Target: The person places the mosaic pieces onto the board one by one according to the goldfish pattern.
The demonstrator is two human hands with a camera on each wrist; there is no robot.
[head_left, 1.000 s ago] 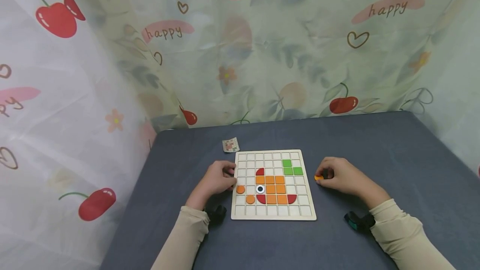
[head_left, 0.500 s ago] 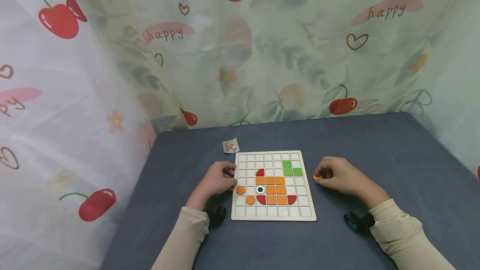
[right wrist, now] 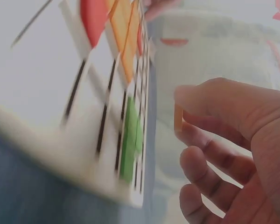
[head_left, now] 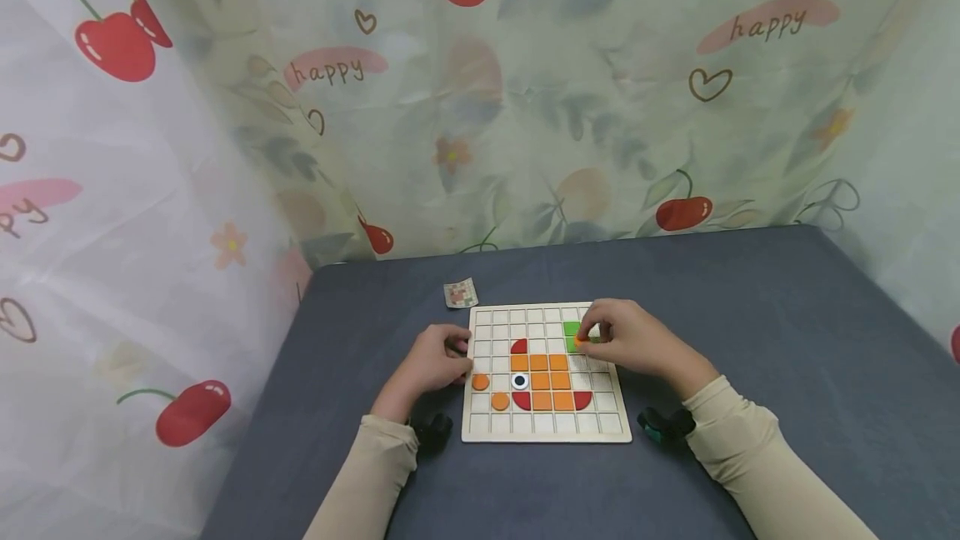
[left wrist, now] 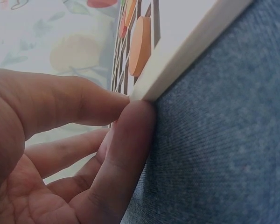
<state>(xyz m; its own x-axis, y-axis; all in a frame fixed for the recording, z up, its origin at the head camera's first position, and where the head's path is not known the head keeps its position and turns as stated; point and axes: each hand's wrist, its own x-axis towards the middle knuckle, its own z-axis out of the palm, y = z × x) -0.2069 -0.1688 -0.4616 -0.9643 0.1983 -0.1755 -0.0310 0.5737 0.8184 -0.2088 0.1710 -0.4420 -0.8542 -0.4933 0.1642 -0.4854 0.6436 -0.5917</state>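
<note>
A wooden grid board [head_left: 540, 423] lies on the table, carrying orange squares [head_left: 538, 380], red quarter-round pieces [head_left: 583, 400], green squares [head_left: 572, 329], orange discs [head_left: 500, 402] and a white eye piece [head_left: 520, 382]. My left hand [head_left: 433, 358] grips the board's left edge; the left wrist view shows thumb and finger meeting at the rim. Over the board's upper right, my right hand [head_left: 626, 340] pinches a thin orange piece [right wrist: 178, 116] between thumb and forefinger. In the head view the hand covers part of the green squares, and the held piece's outline is mostly hidden.
A small patterned card [head_left: 461, 293] lies behind the board's far left corner. The dark grey tablecloth [head_left: 525, 490] spreads around it. A printed curtain [head_left: 525, 107] hangs behind the table's back edge.
My right hand has moved left from beside the board to over its upper right part, carrying the orange piece. My left hand stays at the board's left edge.
</note>
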